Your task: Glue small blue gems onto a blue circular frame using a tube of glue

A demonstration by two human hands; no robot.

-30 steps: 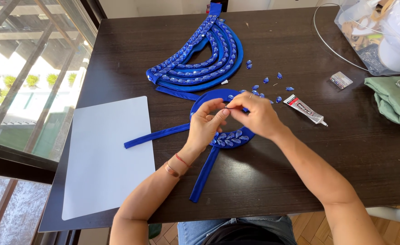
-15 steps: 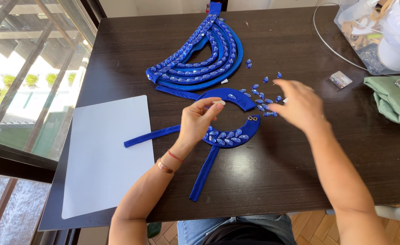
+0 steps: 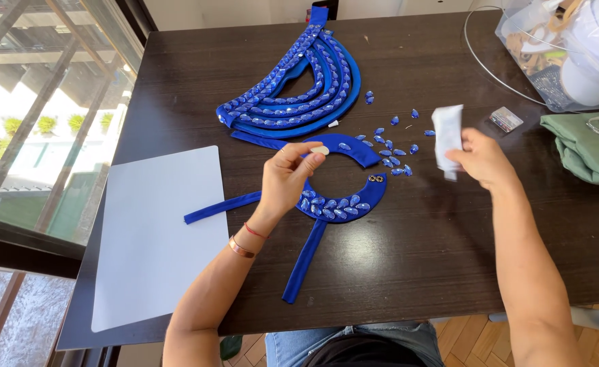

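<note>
Though beneath hands (image 3: 287, 178) — blue collar (image 3: 344, 204)

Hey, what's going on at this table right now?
A person sits at a dark table working on a blue ring-shaped collar piece partly covered with blue gems. The left hand pinches a small pale gem above the collar. The right hand holds up a small white tube. Loose blue gems lie scattered nearby, a larger beaded blue piece sits farther back, and a white sheet lies at the left.
</note>
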